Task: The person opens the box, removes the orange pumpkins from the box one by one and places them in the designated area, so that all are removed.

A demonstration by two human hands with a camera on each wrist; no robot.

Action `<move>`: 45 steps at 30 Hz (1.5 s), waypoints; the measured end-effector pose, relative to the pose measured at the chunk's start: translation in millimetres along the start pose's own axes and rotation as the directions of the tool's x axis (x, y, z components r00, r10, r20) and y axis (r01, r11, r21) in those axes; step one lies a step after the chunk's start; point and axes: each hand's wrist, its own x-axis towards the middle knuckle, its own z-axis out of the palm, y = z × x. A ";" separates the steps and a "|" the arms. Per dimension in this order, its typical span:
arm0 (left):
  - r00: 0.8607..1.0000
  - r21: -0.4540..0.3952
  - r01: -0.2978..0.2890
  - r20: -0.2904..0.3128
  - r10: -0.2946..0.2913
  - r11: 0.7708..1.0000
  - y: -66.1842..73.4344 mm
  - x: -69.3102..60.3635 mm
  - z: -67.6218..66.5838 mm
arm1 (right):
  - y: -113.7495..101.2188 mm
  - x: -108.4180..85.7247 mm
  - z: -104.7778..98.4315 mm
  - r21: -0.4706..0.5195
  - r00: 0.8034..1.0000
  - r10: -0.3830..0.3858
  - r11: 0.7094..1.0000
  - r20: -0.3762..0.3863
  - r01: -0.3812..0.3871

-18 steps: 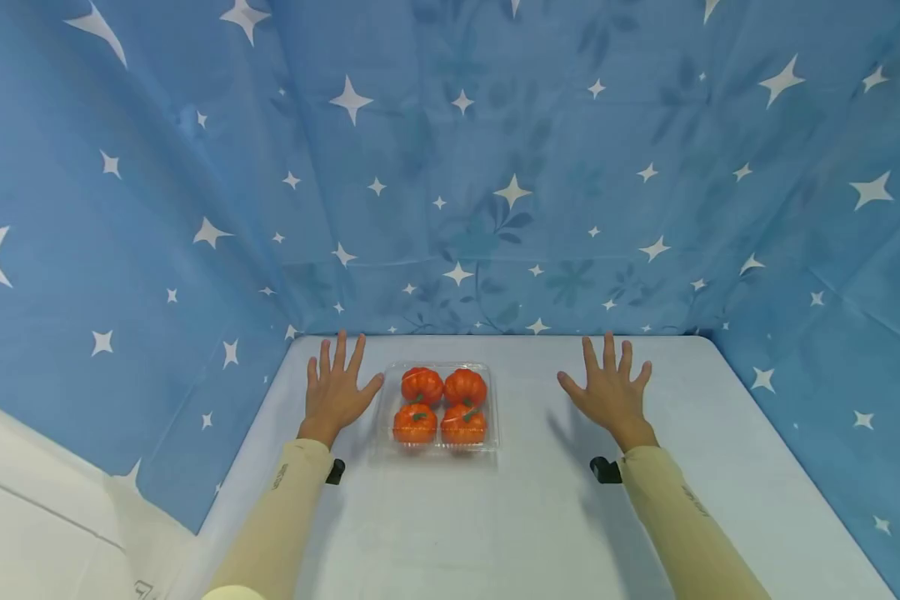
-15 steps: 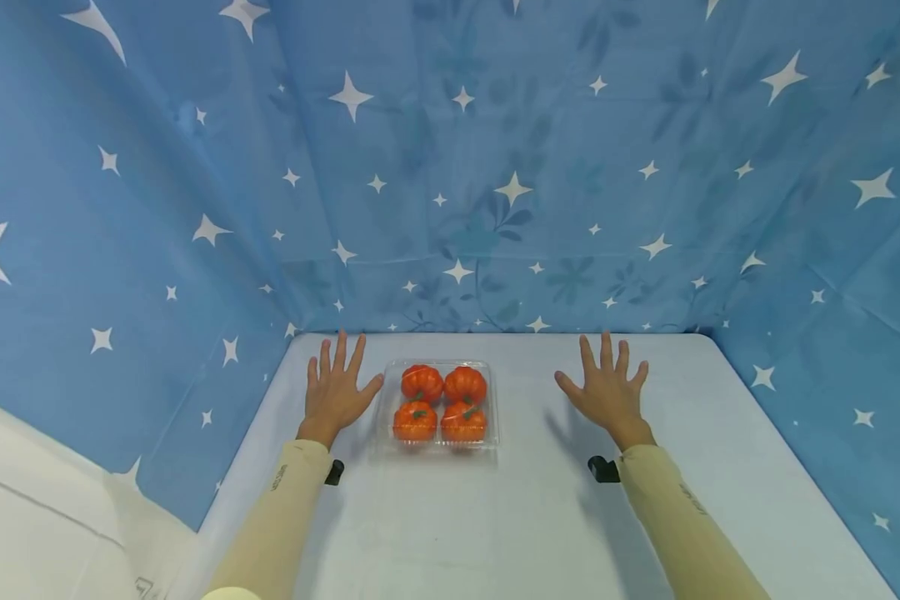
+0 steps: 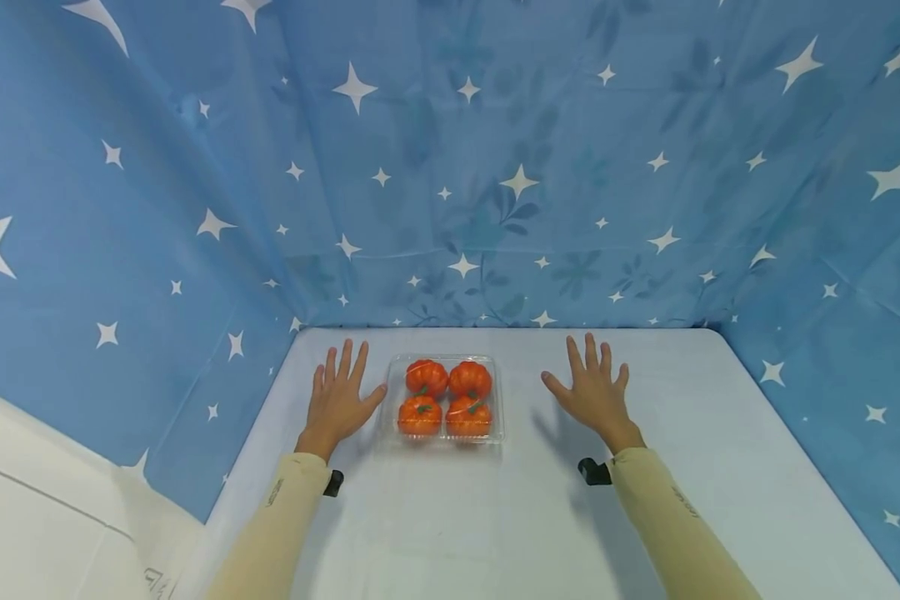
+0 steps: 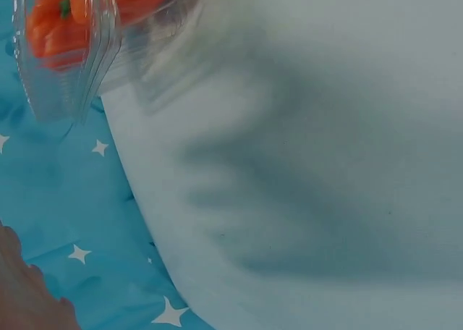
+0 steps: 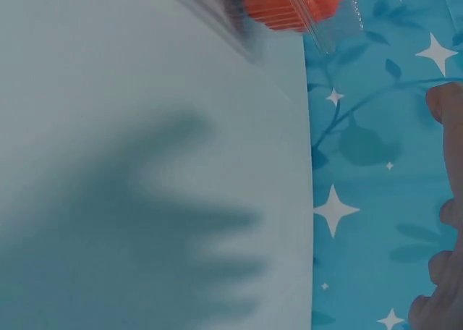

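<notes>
Presently, a clear box (image 3: 498, 410) sits toward twelve o'clock on the white counter (image 3: 450, 517), a shade to the eleven side. Four orange pumpkins (image 3: 420, 418) inside it, two rows of two: roughly ten, two, four and eight o'clock within the walls. Green stems visible.

Left hand (image 3: 339, 406) at nine o'clock of the box, its back uppermost, fingers spread, thumb just beside the near wall; whether it touches, cannot tell. Right hand (image 3: 594, 397) at three o'clock, well apart from the box, fingers likewise spread. Both raised over the counter; blurred hand shadows fall on it in the wrist views.

Left sleeve (image 3: 270, 525) enters from seven o'clock, right sleeve (image 3: 667, 521) from five; both pale yellow, dark lettering. Black mount (image 3: 596, 472) juts inward below the right wrist.

Blue curtain (image 3: 397, 217), white stars and leaf shapes, wraps from nine through twelve to three o'clock.
</notes>
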 end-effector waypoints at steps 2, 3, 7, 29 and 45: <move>1.000 -0.015 -0.008 0.003 0.008 1.000 1.5 -2.7 1.9 | -0.3 -0.8 2.7 0.047 1.000 0.016 0.999 0.025 -0.017; 1.000 -0.024 -0.012 0.005 0.013 1.000 2.2 -4.1 2.5 | -0.9 -1.4 3.8 0.070 0.999 0.024 0.997 0.040 -0.027; 0.999 -0.088 -0.026 0.032 0.028 0.996 5.6 -10.3 5.3 | -4.7 -5.0 7.4 0.157 0.997 0.020 0.987 0.076 -0.032; 0.997 -0.465 0.061 0.074 -0.030 0.883 10.1 -57.4 55.6 | -62.7 -52.8 70.6 0.559 0.967 -0.107 0.828 0.232 -0.042; 0.978 -0.813 0.112 -0.011 -0.207 0.572 30.7 -77.3 98.7 | -80.4 -71.5 111.9 0.733 0.982 -0.084 0.677 0.167 -0.066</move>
